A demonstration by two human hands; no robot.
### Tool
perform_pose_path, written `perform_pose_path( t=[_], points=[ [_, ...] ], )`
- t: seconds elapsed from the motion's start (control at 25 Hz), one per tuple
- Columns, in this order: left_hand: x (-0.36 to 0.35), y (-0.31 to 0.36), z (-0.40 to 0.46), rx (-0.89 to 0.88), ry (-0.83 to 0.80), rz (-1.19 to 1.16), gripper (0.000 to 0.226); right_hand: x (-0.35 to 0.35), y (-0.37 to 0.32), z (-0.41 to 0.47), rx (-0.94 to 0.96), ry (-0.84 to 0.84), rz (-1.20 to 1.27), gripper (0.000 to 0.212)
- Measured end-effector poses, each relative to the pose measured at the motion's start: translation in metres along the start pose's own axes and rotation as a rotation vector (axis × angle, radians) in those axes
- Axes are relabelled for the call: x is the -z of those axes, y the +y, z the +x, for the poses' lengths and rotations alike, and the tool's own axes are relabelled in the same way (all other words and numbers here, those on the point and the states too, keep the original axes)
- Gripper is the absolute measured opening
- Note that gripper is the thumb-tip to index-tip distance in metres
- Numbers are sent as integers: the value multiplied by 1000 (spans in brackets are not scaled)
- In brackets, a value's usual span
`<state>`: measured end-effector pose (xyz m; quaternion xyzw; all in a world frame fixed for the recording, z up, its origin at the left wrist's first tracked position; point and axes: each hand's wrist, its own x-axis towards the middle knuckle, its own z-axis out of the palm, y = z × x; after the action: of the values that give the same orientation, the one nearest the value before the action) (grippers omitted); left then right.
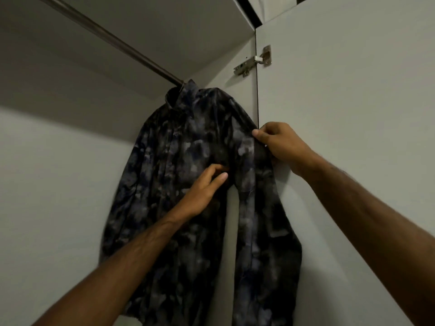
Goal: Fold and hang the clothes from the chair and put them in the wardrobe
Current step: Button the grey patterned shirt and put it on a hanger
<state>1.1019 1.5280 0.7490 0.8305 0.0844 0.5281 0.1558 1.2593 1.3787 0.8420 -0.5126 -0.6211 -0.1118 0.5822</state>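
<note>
- Shirt [188, 184]: a dark, blotch-patterned, collared garment, hanging inside the wardrobe at the right end of the rail; its front is open below the chest, with pale wardrobe wall showing between the two panels. The hanger itself is hidden under the collar.
- Rail [106, 36]: a dark metal bar running from upper left down to the shirt's collar, just under the wardrobe's top shelf [164, 27].
- Left hand [202, 191]: reaching up to the shirt's chest, fingers bent, fingertips tucked into the cloth at the edge of the left panel; it holds the fabric there.
- Right hand [282, 147]: at the shirt's right shoulder and sleeve, beside the door edge; thumb and fingers pinch the cloth.
- Wardrobe door [341, 114]: pale, standing open at right, just beside the shirt's sleeve.
- Hinge [255, 61]: metal, fixed at the door's inner edge above the right hand.
</note>
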Motion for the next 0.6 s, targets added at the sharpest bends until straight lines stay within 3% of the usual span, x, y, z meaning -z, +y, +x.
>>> perform_pose_path(
  t=[0.08,0.2,0.28,0.44,0.6],
  points=[
    [-9,22,-5,178,28,-243,42,5,-2,-9,-51,-67,175,35],
    [-11,42,-3,243,29,-607,39,3,-6,-18,-64,-156,263,30],
    [-7,47,-5,285,11,-624,41,-2,-9,-20,-69,-177,268,27],
    [8,38,-15,307,72,-610,35,-18,2,-12,-17,-129,70,33],
    [42,5,-36,346,149,-701,42,-41,8,-2,308,25,-277,49]
  ],
)
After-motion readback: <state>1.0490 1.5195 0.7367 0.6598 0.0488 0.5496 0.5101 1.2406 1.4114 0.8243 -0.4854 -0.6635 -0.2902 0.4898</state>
